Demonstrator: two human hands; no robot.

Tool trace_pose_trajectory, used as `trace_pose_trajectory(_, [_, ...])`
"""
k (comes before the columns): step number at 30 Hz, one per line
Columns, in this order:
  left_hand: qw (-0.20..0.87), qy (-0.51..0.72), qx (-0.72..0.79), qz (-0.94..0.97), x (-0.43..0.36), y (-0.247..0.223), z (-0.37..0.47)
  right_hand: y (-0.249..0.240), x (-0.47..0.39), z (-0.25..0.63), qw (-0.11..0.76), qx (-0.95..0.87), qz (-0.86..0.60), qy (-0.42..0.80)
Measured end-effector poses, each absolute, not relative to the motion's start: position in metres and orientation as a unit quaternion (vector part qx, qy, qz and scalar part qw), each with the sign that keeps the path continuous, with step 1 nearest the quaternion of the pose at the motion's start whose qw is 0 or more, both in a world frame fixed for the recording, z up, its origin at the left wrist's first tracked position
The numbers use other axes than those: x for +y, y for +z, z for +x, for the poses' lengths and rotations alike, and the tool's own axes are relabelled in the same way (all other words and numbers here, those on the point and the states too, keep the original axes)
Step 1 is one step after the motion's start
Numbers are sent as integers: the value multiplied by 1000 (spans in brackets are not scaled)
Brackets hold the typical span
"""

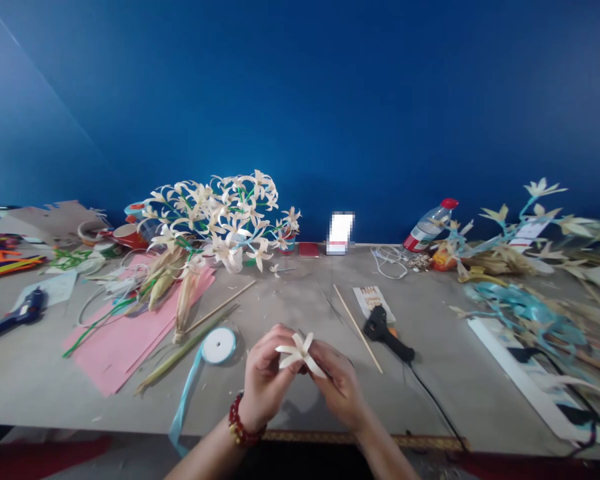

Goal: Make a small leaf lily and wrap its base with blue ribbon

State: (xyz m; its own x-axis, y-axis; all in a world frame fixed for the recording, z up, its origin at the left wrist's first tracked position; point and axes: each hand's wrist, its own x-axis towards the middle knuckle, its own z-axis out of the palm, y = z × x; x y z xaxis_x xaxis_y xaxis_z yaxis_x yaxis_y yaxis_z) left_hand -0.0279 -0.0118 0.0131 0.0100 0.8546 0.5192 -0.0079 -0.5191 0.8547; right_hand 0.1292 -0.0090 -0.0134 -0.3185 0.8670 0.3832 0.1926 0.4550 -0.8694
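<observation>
Between my two hands, near the table's front edge, is a small cream-white handmade flower [300, 352] with several narrow petals spread outward. My left hand [267, 373], with a red bead bracelet at the wrist, pinches it from the left. Fingers of my right hand [339, 383] close on it from the right. Its underside is hidden by my fingers. Left of my hands lies a spool of light blue ribbon [219, 346], its loose end trailing over the front edge. To the right are a thin wooden stick [359, 329] and a black glue gun [387, 335] with a cord.
A large bunch of white flowers [215, 213] stands at the back left, beside pink paper [105, 353] and dried husks. A blue glue gun [23, 313] lies far left. A bottle [430, 223], blue-stemmed flowers [535, 207] and a white power strip [520, 383] occupy the right.
</observation>
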Motion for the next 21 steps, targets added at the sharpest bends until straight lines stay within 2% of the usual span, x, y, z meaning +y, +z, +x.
trace_pose_trajectory(6, [298,627,316,647,-12,9,-28,-14,-8,125,459,-725,-370,356])
trace_pose_trajectory(11, [267,631,277,673,-10,6,-29,-17,-5,124,498,-740,-344,294])
trace_pose_trajectory(21, [323,626,314,636,-14,3,-25,-16,-3,125,511,-761,-316,242])
